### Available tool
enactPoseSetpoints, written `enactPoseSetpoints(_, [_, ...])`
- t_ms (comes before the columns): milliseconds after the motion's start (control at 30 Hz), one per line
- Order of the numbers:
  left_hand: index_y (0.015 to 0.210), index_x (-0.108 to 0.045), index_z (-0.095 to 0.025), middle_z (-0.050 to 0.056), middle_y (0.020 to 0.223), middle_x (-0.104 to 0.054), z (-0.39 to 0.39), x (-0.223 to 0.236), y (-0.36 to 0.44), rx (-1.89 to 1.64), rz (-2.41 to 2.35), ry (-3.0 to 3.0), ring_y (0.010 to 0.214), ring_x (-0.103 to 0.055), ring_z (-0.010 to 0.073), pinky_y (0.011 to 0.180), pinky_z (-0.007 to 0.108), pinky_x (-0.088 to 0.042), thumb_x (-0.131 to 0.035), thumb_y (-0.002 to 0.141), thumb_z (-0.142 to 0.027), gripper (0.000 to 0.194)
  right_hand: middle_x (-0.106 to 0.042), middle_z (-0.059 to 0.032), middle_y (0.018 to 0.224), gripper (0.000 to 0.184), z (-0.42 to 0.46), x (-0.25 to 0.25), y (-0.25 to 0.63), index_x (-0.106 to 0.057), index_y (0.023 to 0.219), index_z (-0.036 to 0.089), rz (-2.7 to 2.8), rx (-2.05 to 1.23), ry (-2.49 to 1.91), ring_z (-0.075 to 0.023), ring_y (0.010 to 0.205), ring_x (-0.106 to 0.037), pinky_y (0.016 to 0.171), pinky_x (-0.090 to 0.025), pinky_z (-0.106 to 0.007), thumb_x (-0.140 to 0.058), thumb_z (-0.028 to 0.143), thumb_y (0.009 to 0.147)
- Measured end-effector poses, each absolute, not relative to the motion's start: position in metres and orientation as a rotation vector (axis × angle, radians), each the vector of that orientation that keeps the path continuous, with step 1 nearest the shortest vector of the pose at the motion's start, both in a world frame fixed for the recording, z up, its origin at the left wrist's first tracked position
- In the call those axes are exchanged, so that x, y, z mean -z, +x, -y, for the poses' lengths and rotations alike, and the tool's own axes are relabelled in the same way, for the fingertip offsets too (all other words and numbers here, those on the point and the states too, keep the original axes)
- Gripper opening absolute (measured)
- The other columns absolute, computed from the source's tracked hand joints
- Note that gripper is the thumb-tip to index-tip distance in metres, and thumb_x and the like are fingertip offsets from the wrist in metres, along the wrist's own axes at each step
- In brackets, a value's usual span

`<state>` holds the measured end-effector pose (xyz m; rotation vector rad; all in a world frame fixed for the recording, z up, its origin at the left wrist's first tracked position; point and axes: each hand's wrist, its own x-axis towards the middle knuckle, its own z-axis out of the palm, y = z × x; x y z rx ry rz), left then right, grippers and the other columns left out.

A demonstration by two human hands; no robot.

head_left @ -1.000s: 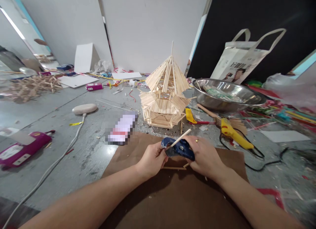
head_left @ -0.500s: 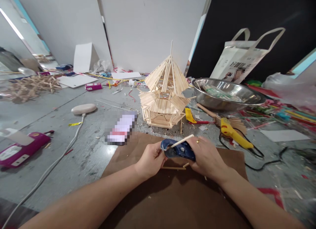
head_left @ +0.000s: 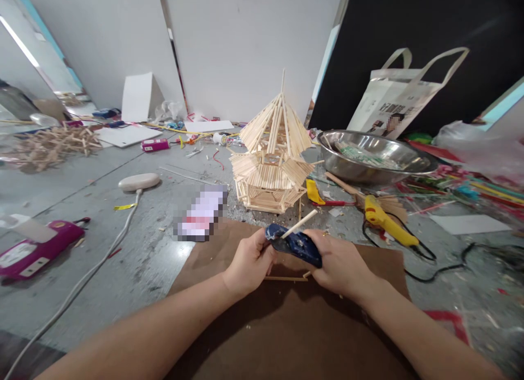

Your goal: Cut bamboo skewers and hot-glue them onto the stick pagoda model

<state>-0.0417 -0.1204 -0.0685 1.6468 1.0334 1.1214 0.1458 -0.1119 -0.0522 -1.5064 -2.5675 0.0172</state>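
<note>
My right hand point(head_left: 341, 262) is wrapped round a blue hand cutter point(head_left: 301, 248), held above the brown sheet. A thin wooden stick point(head_left: 302, 222) sticks out of the cutter's head, slanting up to the right. At that same head my left hand point(head_left: 248, 260) is closed in a pinch around the stick's lower end, which its fingers mostly hide. Below the hands, a short piece of stick point(head_left: 286, 278) lies on the brown sheet point(head_left: 262, 336). Beyond them stands a pavilion model point(head_left: 272, 172) built of wooden sticks, with a pointed roof.
A phone point(head_left: 200, 213) lies left of the model, near a white cable point(head_left: 104, 262). To the right are a yellow glue gun point(head_left: 388, 221), its black cord, and a steel basin point(head_left: 368, 175). A stick pile point(head_left: 57, 145) and a purple device point(head_left: 45, 249) are at left.
The blue cutter has tilted in my right hand, its right end lower. The stick now points up more steeply, its free end clear of my right hand.
</note>
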Motion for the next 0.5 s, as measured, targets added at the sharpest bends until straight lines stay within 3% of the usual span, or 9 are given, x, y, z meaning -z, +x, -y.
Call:
enactPoseSetpoints(267, [0.071, -0.048, -0.014, -0.004, 0.052, -0.048, 0.1206, 0.0727, -0.0412, -1.085, -1.021, 1.639, 0.034, -0.041, 0.0026, 0.035, 0.013, -0.032, -0.039, 0.080, -0.022, 0.015, -0.058, -0.0102, 0.092, 0.041, 0.1128, 0.0518, 0.1464, -0.041, 0.106, 0.014, 2.541, -0.072, -1.380, -0.0228, 0.079, -0.056, 0.067, -0.043, -0.033, -0.048, 0.019, 0.066])
enactPoseSetpoints(500, [0.075, -0.052, -0.014, -0.007, 0.040, -0.040, 0.1202, 0.0709, -0.0418, -1.067, -0.988, 1.739, 0.032, -0.039, 0.0040, 0.036, 0.014, -0.032, -0.039, 0.079, -0.019, 0.015, -0.056, -0.0139, 0.100, 0.047, 0.1069, 0.0540, 0.1496, -0.039, 0.110, 0.012, 2.545, -0.044, -1.134, -0.0238, 0.092, -0.051, 0.074, -0.042, -0.036, -0.049, 0.016, 0.064])
